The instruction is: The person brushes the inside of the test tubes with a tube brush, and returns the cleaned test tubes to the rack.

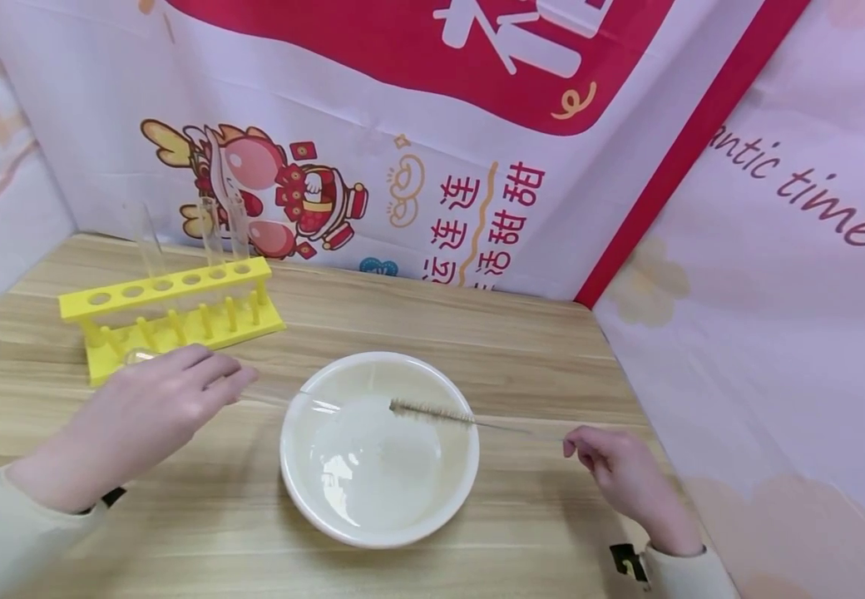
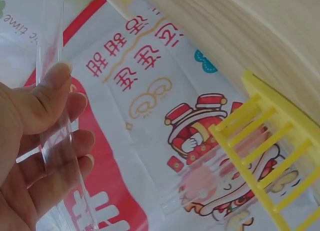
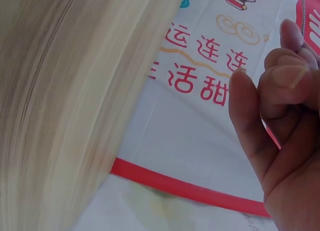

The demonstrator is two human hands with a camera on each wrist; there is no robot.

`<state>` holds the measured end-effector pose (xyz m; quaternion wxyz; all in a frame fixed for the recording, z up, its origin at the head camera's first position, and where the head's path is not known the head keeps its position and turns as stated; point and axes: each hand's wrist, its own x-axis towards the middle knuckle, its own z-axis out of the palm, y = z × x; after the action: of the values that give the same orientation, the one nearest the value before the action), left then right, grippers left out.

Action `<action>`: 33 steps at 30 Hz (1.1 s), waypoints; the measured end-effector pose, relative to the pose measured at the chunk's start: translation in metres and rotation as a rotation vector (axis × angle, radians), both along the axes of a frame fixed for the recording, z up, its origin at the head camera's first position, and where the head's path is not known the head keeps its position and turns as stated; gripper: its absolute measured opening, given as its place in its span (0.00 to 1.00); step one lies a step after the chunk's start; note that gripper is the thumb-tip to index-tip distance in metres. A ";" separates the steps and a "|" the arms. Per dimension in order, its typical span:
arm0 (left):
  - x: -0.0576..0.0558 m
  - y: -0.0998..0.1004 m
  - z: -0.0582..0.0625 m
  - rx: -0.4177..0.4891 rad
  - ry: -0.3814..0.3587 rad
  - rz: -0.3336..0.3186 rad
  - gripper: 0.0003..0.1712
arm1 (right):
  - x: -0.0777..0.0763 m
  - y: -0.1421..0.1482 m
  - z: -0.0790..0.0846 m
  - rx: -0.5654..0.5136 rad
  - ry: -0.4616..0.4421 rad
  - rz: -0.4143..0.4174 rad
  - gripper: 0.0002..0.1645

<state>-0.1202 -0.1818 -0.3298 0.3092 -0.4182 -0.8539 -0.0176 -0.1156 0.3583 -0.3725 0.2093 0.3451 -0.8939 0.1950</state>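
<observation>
At the centre of the frame, a round, glossy white bowl (image 1: pixel 380 499) sits on a pale wood-grain table (image 1: pixel 522 516). Left of it, the left hand (image 1: pixel 170 399) holds a slender clear test tube (image 2: pixel 56 141) sideways, thumb and fingers wrapped round it, one end reaching over the bowl's left rim. At lower right, the right hand (image 1: pixel 623 474) grips a tan bristle brush (image 1: pixel 432 411) by its thin wire handle, fingers curled; the exact contact is too fine to make out. The bristles hang over the bowl, apart from the tube. Upper left, a yellow plastic rack (image 1: pixel 177 287) bears more clear tubes (image 1: pixel 211 233). This looks like lining up brush and tube for scrubbing; next likely calls for easing the bristle tip straight into the tube's mouth.
</observation>
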 end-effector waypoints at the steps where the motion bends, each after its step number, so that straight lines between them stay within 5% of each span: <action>1: 0.001 0.002 0.002 -0.006 0.024 -0.006 0.14 | 0.000 -0.002 0.000 0.000 0.007 0.003 0.32; 4: 0.004 0.007 0.007 -0.021 0.109 -0.024 0.38 | 0.000 -0.007 -0.002 0.001 0.024 0.015 0.31; 11: 0.008 0.017 0.017 -0.030 0.289 -0.058 0.33 | 0.004 -0.016 -0.004 0.001 0.024 0.020 0.31; 15: 0.008 0.018 0.018 -0.024 0.313 -0.070 0.31 | 0.005 -0.019 -0.004 0.012 0.022 0.013 0.31; 22: -0.002 0.012 0.013 0.094 0.097 -0.086 0.38 | 0.007 -0.021 -0.001 0.021 0.012 0.013 0.31; 29: -0.022 -0.006 0.002 0.481 -0.037 -0.051 0.36 | 0.008 -0.023 0.002 0.020 0.000 0.010 0.32; 33: -0.026 -0.021 0.009 0.731 -0.143 0.047 0.16 | 0.009 -0.025 0.002 0.024 -0.009 0.031 0.31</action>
<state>-0.1457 -0.2029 -0.3212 0.3780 -0.2579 -0.8201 -0.3436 -0.1067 0.3330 -0.3701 0.1981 0.3603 -0.8917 0.1891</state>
